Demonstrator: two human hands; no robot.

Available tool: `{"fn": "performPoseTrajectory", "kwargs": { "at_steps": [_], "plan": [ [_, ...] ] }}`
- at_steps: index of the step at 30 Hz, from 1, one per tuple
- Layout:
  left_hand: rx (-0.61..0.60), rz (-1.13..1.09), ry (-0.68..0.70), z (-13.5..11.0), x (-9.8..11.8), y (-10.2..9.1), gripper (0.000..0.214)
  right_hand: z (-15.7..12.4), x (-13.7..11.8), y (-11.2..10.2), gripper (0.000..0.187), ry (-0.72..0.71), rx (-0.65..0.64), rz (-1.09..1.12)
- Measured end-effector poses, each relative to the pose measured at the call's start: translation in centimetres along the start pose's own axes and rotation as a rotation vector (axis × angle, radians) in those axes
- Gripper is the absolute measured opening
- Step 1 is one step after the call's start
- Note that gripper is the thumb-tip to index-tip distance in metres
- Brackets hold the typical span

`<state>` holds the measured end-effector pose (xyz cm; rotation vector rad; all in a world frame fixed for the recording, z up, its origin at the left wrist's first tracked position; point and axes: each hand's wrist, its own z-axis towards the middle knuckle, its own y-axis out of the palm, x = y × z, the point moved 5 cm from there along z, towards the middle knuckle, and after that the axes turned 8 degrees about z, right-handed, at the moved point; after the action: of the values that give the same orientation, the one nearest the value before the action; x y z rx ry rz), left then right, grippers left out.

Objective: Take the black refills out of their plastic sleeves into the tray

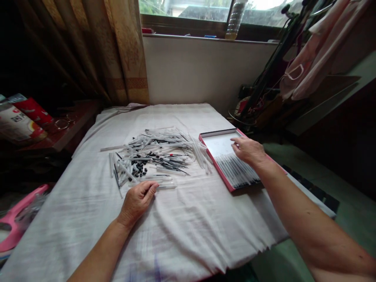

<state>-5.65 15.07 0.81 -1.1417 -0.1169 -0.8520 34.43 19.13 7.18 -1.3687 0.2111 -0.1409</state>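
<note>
My left hand [139, 199] rests on the cloth at the near edge of a pile, its fingers curled and thumb pressed against them. Whatever is inside them is hidden. Clear plastic tubes [166, 187] lie right beside its fingertips. The pile holds many clear tubes [167, 145], small black caps [139, 168] and thin dark refill-like sticks [170, 162]. Over a shallow pink-edged box [216, 139], my right hand [249, 150] has its fingers partly stretched and apart, with nothing visible between them. Capped clear tubes [235, 170] lie side by side in the box's near part.
A white cloth [188, 227] covers the table. Loose tubes [202, 156] reach close to the box's left wall. At left are a side table with a jar [17, 125] and a pink plastic handle [20, 215]. A window sill with a bottle [235, 21] runs behind.
</note>
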Motion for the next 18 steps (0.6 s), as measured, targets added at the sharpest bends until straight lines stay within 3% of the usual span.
{"fn": "performPoseTrajectory", "kwargs": {
  "at_steps": [4,8,13,18],
  "plan": [
    [0.019,-0.024,-0.048,0.1,-0.1,-0.6,0.035,-0.4,-7.8,-0.5,0.034,-0.254,0.009,0.096],
    [0.047,-0.044,-0.109,0.3,-0.6,-1.0,0.041,-0.4,-12.7,0.7,0.034,-0.306,-0.098,0.073],
    [0.061,-0.084,-0.169,0.3,-1.0,-0.9,0.042,0.5,-13.7,2.7,0.033,-0.194,-0.235,-0.009],
    [0.045,-0.121,-0.183,0.3,-1.2,-0.6,0.041,0.7,-13.7,3.4,0.032,-0.13,-0.258,-0.015]
  ]
}}
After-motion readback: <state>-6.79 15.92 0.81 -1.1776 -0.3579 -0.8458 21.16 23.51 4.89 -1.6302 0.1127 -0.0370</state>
